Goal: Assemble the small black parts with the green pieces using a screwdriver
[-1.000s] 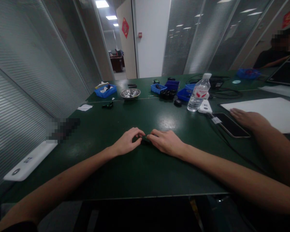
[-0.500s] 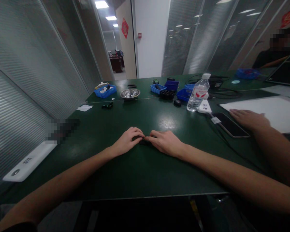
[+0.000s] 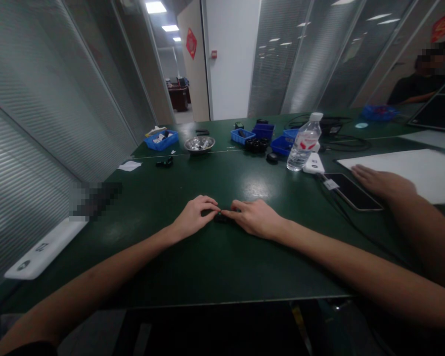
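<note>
Over the green table, a small black part (image 3: pixel 221 217) lies between my two hands, mostly dark against the surface, so its kind cannot be made out. My left hand (image 3: pixel 196 216) comes from the left, thumb and fingers bent together at the part's left end. From the other side, my right hand (image 3: pixel 257 217) has its thumb and index finger closed at the right end. A tiny greenish spot shows between the fingertips. Both wrists are low, close to the tabletop.
Farther back stand a steel bowl (image 3: pixel 200 144), a blue basket (image 3: pixel 161 140) and blue trays (image 3: pixel 282 145). A water bottle (image 3: pixel 304 143) and a phone (image 3: pixel 352 191) are on the right, beside another person's hand (image 3: pixel 383 183). A white power bank (image 3: pixel 46 249) lies left.
My left fingertips have drawn slightly left, away from my right ones, so more of the black part shows between them. The other person's hand has shifted a little.
</note>
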The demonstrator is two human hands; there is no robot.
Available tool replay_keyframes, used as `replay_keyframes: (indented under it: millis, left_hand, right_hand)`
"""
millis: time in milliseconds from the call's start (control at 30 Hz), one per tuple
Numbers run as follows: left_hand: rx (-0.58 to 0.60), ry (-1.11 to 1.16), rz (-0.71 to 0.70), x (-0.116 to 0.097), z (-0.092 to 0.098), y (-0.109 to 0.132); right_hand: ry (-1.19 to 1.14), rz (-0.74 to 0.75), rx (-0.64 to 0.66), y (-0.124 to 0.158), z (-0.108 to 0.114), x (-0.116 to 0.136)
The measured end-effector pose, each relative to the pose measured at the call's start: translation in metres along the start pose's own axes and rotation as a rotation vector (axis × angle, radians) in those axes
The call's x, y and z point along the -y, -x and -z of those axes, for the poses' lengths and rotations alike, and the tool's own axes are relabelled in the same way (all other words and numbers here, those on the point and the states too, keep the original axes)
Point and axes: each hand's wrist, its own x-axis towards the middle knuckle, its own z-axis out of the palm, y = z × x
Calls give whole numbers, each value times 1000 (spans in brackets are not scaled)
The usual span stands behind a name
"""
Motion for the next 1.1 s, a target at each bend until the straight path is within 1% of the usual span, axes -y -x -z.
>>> replay_keyframes:
  millis: [133,267,333,400,500,600,700,800,867,933,1000,1100]
  left_hand:
    - [2,27,20,0,2,0]
    - [-26,79,59,-5,5,1]
    - [-39,64,49,-9,6,1]
    - [-12,11,-2,-14,6,1]
    - [72,-56,-78,-18,6,1]
    - [102,-75,-94,-20,5,3]
    - [60,-76,-92,-21,7,4]
    - [-19,-89,-70,-17,17,2]
    - [-80,-132,-25,-5,30,-1]
    - [-133,-208,43,17,47,-3]
    - [-190,-313,114,47,66,-3]
    - [-211,-491,209,98,94,6]
  right_hand:
    - [-8,-21,-2,3,3,-6]
    - [-64,-94,-8,5,3,-11]
    - [-95,-131,-14,5,0,-12]
    - [-121,-157,-19,4,-3,-13]
    - [-143,-178,-20,4,-6,-13]
    - [-146,-186,-23,4,-7,-13]
    - [-146,-182,-26,4,-5,-12]
    - [-133,-182,-24,5,-3,-12]
    - [-131,-174,-25,6,-2,-12]
    - [-138,-165,-31,6,-1,-12]
    - [-146,-157,-38,6,-1,-12]
    - [-151,-159,-47,6,-1,-12]
